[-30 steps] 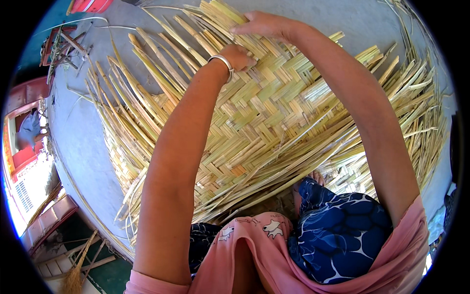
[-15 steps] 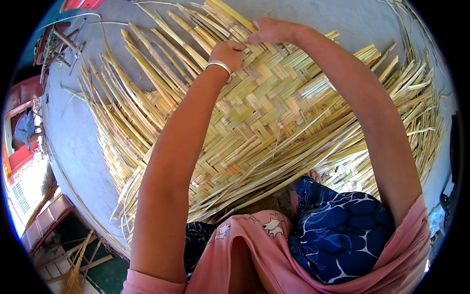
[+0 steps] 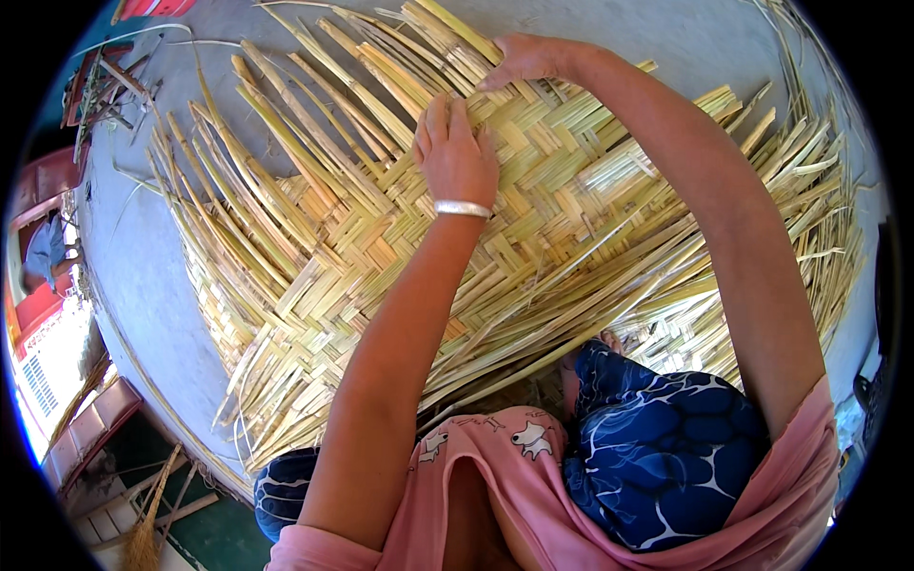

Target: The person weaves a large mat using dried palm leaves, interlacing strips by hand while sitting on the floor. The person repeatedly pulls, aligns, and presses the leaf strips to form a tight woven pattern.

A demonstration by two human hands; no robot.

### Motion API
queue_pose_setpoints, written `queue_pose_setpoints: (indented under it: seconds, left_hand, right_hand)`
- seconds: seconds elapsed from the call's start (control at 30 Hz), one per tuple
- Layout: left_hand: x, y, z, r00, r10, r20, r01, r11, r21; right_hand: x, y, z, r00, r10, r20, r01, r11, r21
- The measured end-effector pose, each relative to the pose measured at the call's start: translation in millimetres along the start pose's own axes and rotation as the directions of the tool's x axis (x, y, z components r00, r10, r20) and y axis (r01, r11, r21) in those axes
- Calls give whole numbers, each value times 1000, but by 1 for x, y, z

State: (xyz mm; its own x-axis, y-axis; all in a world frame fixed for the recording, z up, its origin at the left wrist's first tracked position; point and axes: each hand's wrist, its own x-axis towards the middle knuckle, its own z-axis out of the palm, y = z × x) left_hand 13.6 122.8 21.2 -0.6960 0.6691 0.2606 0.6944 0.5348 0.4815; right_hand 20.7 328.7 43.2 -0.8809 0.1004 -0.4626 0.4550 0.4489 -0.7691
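**A woven mat (image 3: 543, 171) lay across the grey floor (image 3: 143, 285)**

Loose strips (image 3: 447, 48) fanned from its far edge; a straw broom (image 3: 143, 544) stood lower left. Your left hand (image 3: 459, 162) rested on the weave, fingers extended. Your right hand (image 3: 526, 59) met the strips, its grip unclear.

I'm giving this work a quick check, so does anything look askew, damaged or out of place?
Nothing looks clearly damaged. The oddest bit is the far-left edge of the woven mat, where unwoven strips splay unevenly, unlike the tight weave near the left hand.
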Motion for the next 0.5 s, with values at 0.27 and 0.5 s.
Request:
queue_pose_setpoints:
  seconds: [0.27, 0.5]
  left_hand:
    - [-15, -4, 13, 992, -46, 117, 14, 965, 261]
    - [-15, -7, 14, 986, -27, 163, -21, 959, 284]
  right_hand:
    - [2, -9, -1, 998, 35, -52, -37, 999, -34]
    - [-1, -9, 3, 994, -15, -105, 14, 1000, -13]
